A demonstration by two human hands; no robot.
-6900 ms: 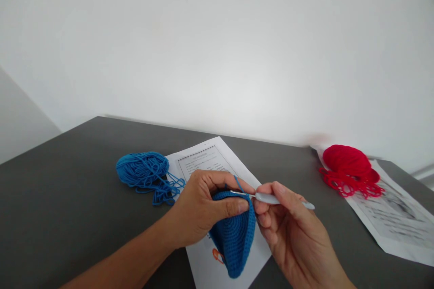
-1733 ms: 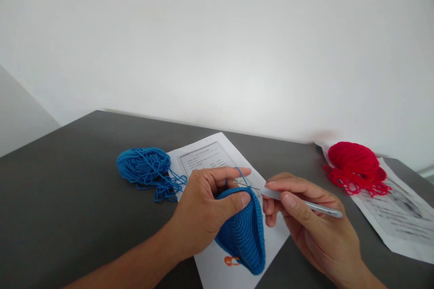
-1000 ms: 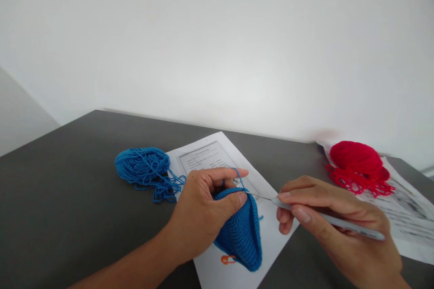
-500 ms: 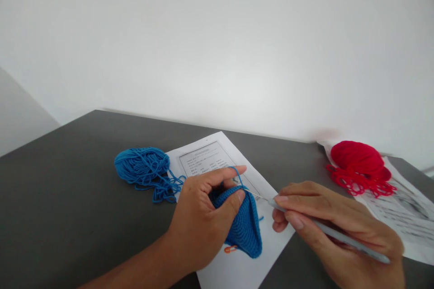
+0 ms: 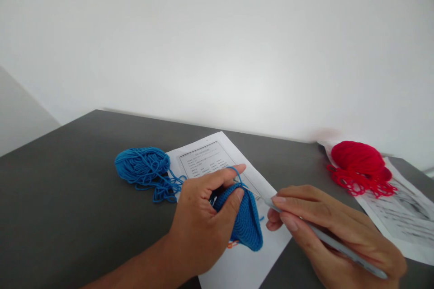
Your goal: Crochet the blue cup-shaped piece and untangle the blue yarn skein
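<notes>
My left hand (image 5: 206, 216) pinches a blue crochet piece (image 5: 249, 221) between thumb and fingers, its index finger stretched out with a strand of blue yarn (image 5: 239, 172) looped over it. An orange stitch marker (image 5: 233, 244) shows at the lower edge of the piece, partly hidden. In my right hand (image 5: 325, 221) a grey-handled crochet hook (image 5: 342, 248) is held like a pen. Its thin metal tip points left toward the top edge of the blue piece, by the left thumb. Whether the tip sits inside a stitch I cannot tell.
A blue yarn ball (image 5: 142, 165) with loose strands lies left of the printed sheet (image 5: 244, 262) under my hands. At the right, a red yarn ball (image 5: 357, 159) rests on another printed paper (image 5: 400, 221). The dark table (image 5: 68, 189) meets a white wall behind.
The hook and my right hand have shifted slightly left and down. The blue piece has tilted a little, its lower tip rising and covering more of the orange marker.
</notes>
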